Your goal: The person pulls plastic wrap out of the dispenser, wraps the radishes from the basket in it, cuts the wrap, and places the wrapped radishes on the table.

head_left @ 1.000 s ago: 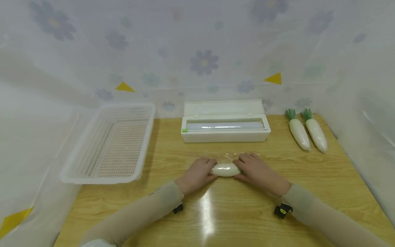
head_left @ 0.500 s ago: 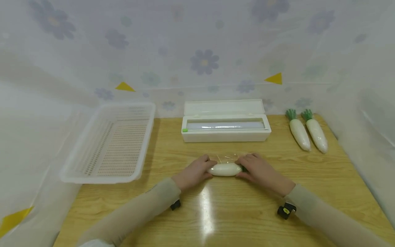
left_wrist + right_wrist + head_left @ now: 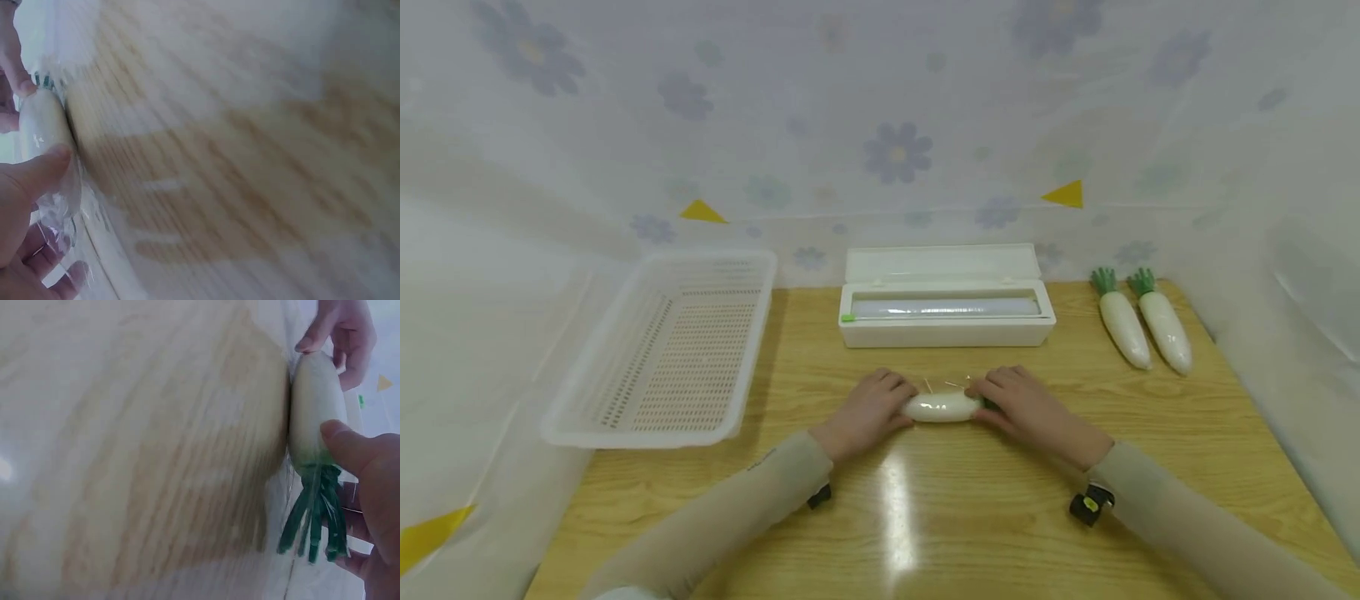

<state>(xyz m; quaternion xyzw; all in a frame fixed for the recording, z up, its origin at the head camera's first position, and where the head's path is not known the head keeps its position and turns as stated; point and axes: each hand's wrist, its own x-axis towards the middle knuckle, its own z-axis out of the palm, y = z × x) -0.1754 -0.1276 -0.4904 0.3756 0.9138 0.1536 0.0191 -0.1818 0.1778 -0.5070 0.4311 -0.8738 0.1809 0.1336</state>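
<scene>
A white radish (image 3: 942, 407) with green leaf stalks (image 3: 320, 509) lies crosswise on the wooden table, clear film (image 3: 62, 231) around it. At its tapered end my left hand (image 3: 867, 417) grips it, thumb on the near side and fingers beyond. My right hand (image 3: 1033, 418) holds the leafy end in the same way, its thumb (image 3: 344, 440) pressed on the white body near the stalks. Loose film (image 3: 946, 386) shows just behind the radish, between the two hands. From the head view the leaves are mostly hidden by the right hand.
Behind the hands stands a white wrap box (image 3: 947, 334), lid up, with a film roll (image 3: 943, 307) inside. Two more radishes (image 3: 1124, 332) lie at the back right. A white perforated basket (image 3: 752, 350) is on the left. Flowered sheeting (image 3: 805, 167) surrounds the table.
My left hand has shifted left toward the radish's tip, and the right hand slightly right, so more of the radish shows. The radish has moved slightly away, toward the box.
</scene>
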